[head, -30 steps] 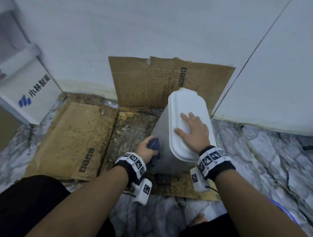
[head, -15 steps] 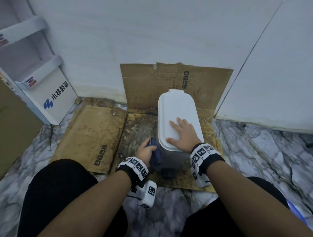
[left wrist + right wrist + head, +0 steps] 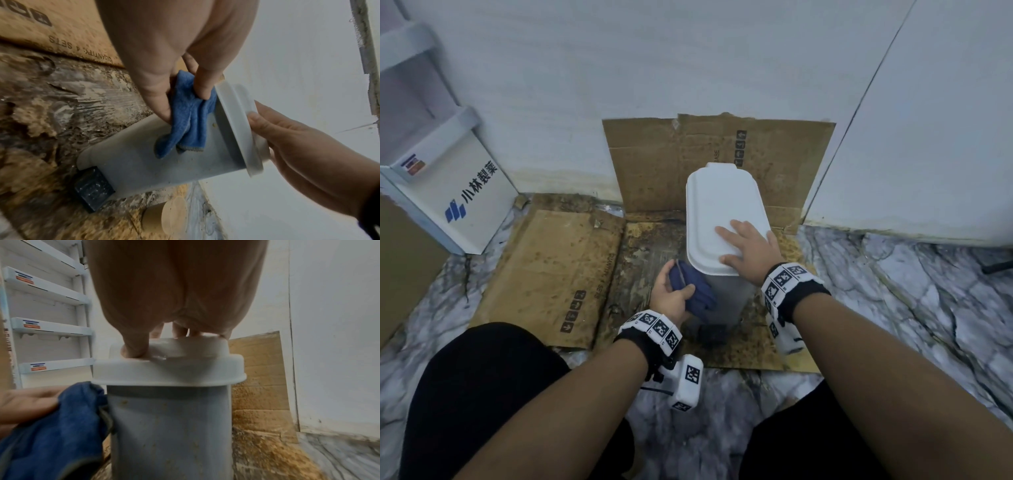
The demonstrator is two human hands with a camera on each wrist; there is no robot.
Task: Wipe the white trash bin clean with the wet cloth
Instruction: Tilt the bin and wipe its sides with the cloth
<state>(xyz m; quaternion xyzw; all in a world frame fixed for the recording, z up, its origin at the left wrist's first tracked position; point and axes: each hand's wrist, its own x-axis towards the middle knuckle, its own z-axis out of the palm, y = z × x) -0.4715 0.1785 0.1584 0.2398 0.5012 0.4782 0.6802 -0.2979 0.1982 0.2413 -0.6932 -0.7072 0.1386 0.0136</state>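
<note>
Left hand (image 3: 164, 53) grip: fingers pinched tight on blue wet cloth (image 3: 185, 123), pressed to the bin's side wall just under the lid. Right hand (image 3: 751, 248) lies flat on the lid, fingers straight. White trash bin (image 3: 170, 426) stands on stained cardboard (image 3: 544, 270). Specks remain on wall; judgement: long downward strokes, lid held firm.

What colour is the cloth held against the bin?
Blue, with a grey edge trim; the cloth shows best in the left wrist view.
</note>
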